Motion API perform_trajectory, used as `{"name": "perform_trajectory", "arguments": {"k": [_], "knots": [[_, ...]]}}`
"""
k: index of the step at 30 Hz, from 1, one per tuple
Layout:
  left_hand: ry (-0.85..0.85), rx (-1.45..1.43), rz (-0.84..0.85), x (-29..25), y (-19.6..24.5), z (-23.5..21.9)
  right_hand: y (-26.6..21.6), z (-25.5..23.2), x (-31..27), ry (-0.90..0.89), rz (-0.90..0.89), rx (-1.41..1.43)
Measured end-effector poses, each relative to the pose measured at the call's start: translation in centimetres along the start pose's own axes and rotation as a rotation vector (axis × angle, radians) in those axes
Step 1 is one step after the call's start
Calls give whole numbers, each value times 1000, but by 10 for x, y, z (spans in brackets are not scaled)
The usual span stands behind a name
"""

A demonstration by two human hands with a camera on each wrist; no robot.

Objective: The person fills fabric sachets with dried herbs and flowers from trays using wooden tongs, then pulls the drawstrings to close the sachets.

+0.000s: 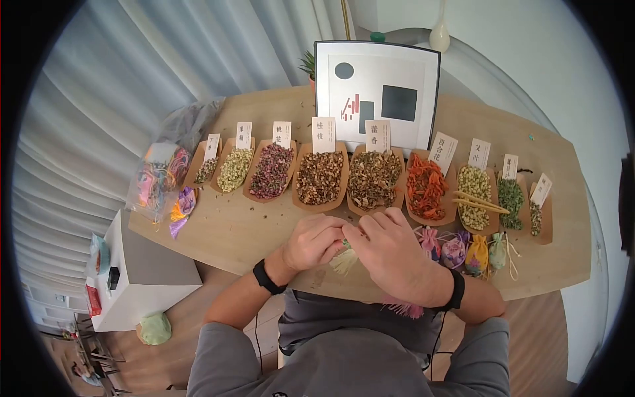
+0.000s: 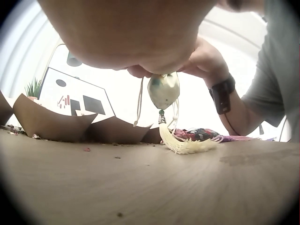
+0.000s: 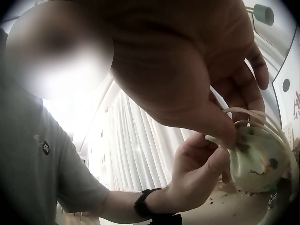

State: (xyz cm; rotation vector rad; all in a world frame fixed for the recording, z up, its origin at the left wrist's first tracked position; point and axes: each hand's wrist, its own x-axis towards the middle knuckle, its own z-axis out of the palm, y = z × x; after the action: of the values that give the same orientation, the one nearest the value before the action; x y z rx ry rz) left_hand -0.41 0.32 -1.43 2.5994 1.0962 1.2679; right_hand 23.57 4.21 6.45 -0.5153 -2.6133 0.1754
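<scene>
Pouch (image 2: 164, 92), pinched by left hand (image 1: 313, 243) and right hand (image 1: 395, 258), shows clearly only in wrist views.

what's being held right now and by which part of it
A pale drawstring pouch, pinched near its gathered top by the left hand and the right hand; its tassel is below.
</scene>
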Motion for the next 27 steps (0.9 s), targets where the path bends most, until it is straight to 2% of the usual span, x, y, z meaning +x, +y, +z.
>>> {"name": "perform_trajectory", "arguments": {"k": [3, 5, 9, 12, 14, 15, 17, 22, 24, 27], "knots": [[-8, -42, -8, -1, -2, 2, 3, 0, 0, -37, 0, -7], [-7, -40, 2, -1, -3, 3, 8, 3, -1, 15, -52, 3], [16, -46, 18, 0, -3, 1, 13, -10, 1, 15, -47, 19], [76, -88, -11, -5, -9, 4, 17, -23, 2, -2, -9, 69], [73, -83, -25, 0, -3, 0, 17, -28, 1, -9, 117, 135], [68, -81, -38, 1, -1, -1, 17, -25, 2, -11, 116, 135], [88, -81, -32, -1, -3, 0, 18, -17, 4, 140, 54, 41], [165, -130, -21, 2, 1, 2, 14, -17, 3, 57, -3, 54], [12, 11, 99, 8, 5, -3, 12, -15, 1, 28, -40, 42], [-62, 42, 105, 11, 4, -4, 9, -11, 0, 18, -94, -15]]}}
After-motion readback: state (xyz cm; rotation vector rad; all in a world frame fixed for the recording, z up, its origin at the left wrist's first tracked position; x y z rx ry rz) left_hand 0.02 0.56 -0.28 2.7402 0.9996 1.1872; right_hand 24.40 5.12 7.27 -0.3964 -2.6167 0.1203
